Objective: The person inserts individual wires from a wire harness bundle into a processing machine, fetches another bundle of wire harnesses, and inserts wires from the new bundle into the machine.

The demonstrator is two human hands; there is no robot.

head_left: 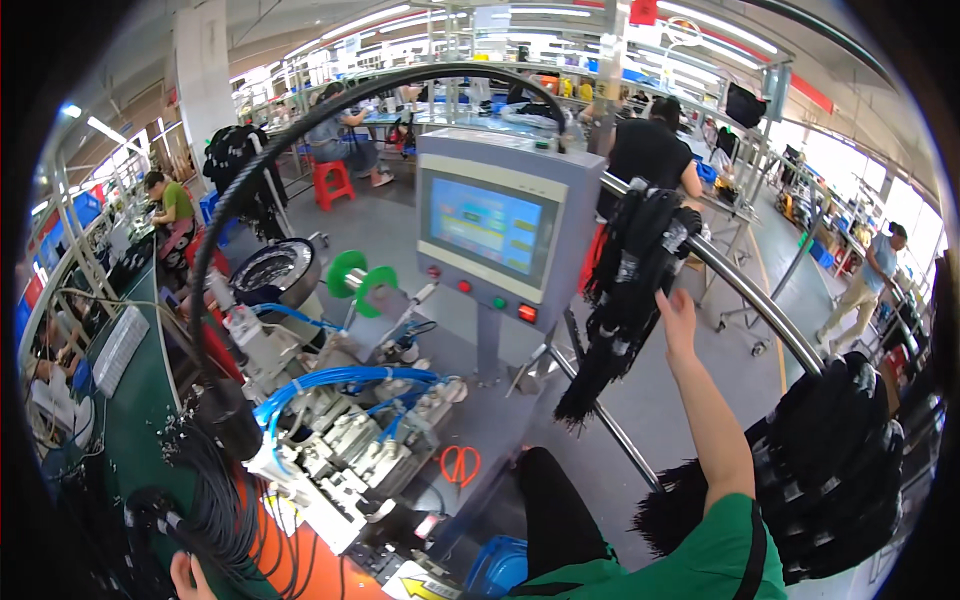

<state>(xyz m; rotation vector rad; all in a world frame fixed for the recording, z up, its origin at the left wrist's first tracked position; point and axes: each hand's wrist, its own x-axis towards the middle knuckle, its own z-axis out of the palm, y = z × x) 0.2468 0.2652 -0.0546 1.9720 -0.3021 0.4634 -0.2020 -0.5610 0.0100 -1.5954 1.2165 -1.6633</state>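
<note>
My right hand (pixel 679 322) is stretched out at the edge of a hanging bundle of black cables (pixel 628 290). Its fingers are apart and nothing shows between them; I cannot tell whether they touch the cables. The bundle hangs over a shiny metal rail (pixel 765 300). At the lower left, only the fingertips of my left hand (pixel 190 578) come into view, slightly apart. They are beside loose black cables (pixel 215 510) lying over an orange surface (pixel 275 540). The rest of that hand is cut off by the picture's edge.
A machine with blue air hoses (pixel 340 378) stands before me, under a control box with a lit screen (pixel 485 225). Orange-handled scissors (pixel 460 466) lie beside it. More black cable bundles (pixel 825 470) hang at right. A green-white spool (pixel 360 283) stands behind; people work farther off.
</note>
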